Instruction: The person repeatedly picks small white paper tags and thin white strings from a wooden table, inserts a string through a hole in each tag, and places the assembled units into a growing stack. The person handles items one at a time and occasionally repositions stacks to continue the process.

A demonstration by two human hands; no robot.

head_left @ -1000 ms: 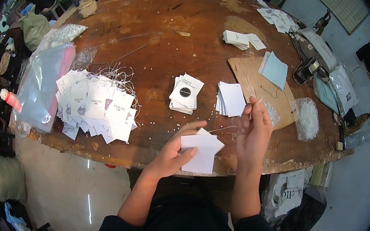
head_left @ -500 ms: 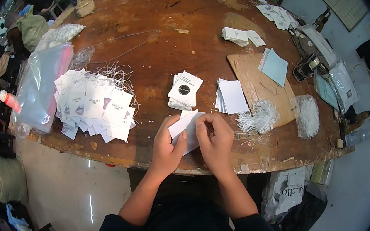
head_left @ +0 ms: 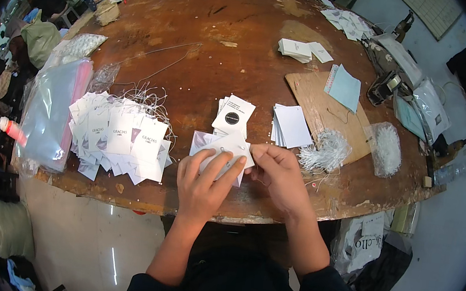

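Note:
Near the table's front edge, my left hand (head_left: 210,180) has its fingers bent over several white paper hang tags (head_left: 234,146), gripping them. The top tag lies aslant and shows small holes. My right hand (head_left: 281,177) is closed in a pinch at the right corner of these tags; what sits between its fingertips is too small to make out. Just beyond stands a stack of printed tags (head_left: 234,116) with a black round mark. To its right lies a fanned stack of blank white cards (head_left: 291,127), beside a bundle of white strings (head_left: 327,150).
On the left, a heap of strung tags (head_left: 122,136) lies by clear plastic bags (head_left: 55,116) and a red-and-white bottle (head_left: 12,131). A wooden board (head_left: 319,95) carries a light-blue card (head_left: 344,88). A bagged string bundle (head_left: 386,150) and another card stack (head_left: 294,49) are farther right.
My left hand has turned over, its fingers now on top of the tags. The tags have tilted and spread, showing holes and a lilac-patterned face. My right hand has shifted slightly right and lower.

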